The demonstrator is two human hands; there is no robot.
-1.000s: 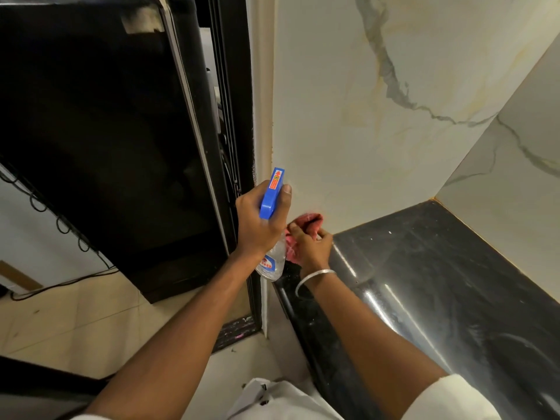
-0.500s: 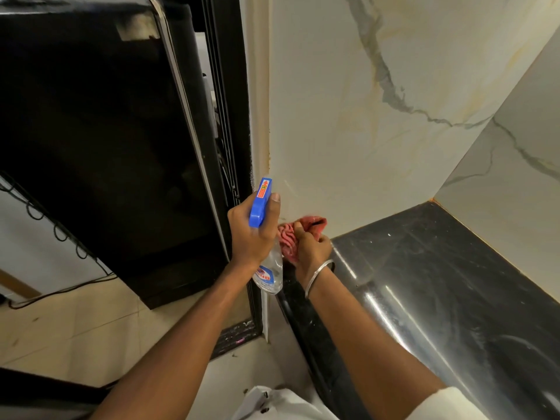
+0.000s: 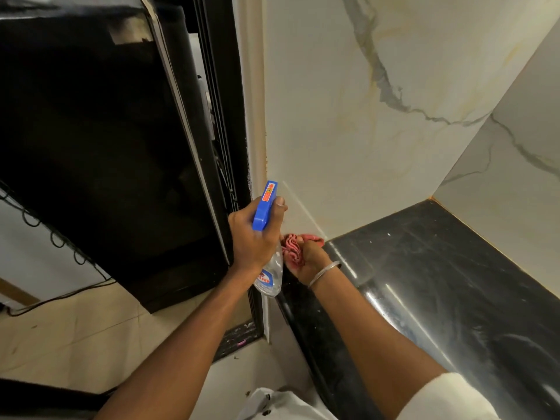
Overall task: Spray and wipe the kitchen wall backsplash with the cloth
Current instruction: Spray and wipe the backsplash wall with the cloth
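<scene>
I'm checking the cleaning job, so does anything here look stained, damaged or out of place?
Yes. Brownish-orange staining runs down the left edge of the backsplash, just above the spray bottle. The black countertop shows pale specks and smears.

1. A home kitchen corner.
2. Polished black stone counter (image 3: 439, 268) meets veined marble-look backsplash (image 3: 333, 131) behind it.
3. Left of the counter, a tall black appliance (image 3: 91, 147) stands on beige floor tiles (image 3: 75, 338).

Spray bottle (image 3: 266, 234) left of cloth (image 3: 292, 248), countertop (image 3: 439, 268) right, backsplash (image 3: 348, 122) behind.
</scene>
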